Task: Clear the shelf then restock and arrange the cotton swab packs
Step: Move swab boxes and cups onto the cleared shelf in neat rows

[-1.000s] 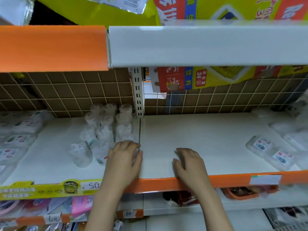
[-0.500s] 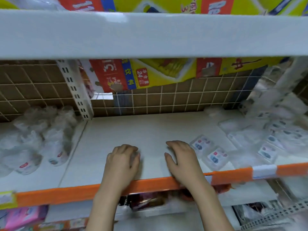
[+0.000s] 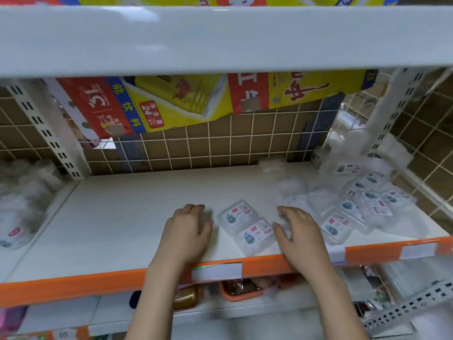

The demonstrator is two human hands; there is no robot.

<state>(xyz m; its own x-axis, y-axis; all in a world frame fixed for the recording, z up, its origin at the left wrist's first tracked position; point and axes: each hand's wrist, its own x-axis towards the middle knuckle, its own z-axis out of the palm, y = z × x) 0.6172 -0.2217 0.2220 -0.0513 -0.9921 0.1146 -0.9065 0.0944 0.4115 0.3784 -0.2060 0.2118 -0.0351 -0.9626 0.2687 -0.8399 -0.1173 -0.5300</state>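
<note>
Since a second ago the view has been swung right along the shelf (image 3: 127, 231), and both hands have been carried with it. Two packs (image 3: 246, 227) now lie between the left hand (image 3: 188, 231) and right hand (image 3: 300, 236). Nothing is gripped; fingers are loosely curled on the shelf. A heap (image 3: 362, 204) lies further right. Gathering for arranging is judged to be starting.

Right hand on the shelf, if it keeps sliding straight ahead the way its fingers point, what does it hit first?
Probably nothing at first: the right hand points toward the back over bare shelf. Farther on lie blurry clear packs it might brush. The two labelled cotton swab packs sit to its left, outside that line.
</note>
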